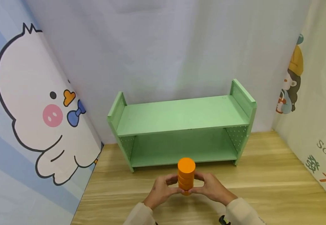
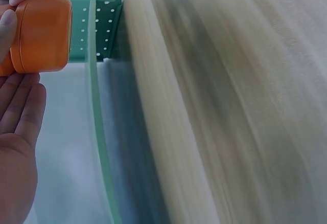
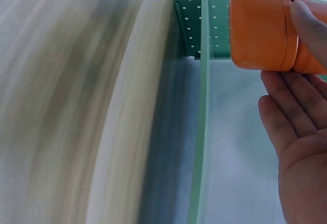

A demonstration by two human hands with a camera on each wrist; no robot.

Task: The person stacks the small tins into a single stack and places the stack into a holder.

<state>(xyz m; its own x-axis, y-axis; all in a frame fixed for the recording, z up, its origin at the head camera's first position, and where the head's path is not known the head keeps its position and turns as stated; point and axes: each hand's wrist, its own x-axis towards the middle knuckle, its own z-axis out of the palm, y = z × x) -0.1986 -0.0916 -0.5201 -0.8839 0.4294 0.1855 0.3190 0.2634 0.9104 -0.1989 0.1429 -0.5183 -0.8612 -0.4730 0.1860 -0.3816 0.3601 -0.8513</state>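
Both hands hold an upright orange cylinder [image 1: 186, 175] made of stacked round sections, in front of a green shelf [image 1: 177, 115]. The left hand [image 1: 163, 189] grips its left side, thumb toward me and fingers behind. From the right, the right hand [image 1: 212, 188] does the same, and the two thumbs nearly meet low on the front. In the left wrist view the smooth orange section [image 2: 45, 35] juts past the fingers and shows a seam. The right wrist view shows that orange section [image 3: 260, 29] above the tabletop, with the fingers spread along its far side.
The two-level shelf has raised ends and perforated side panels [image 3: 193, 27]. It stands on a wood-grain table [image 1: 117, 193] against a pale curtain [image 1: 174, 47]. Printed cloth [image 1: 25, 93] hangs at the left, and another printed cloth [image 1: 320, 109] at the right.
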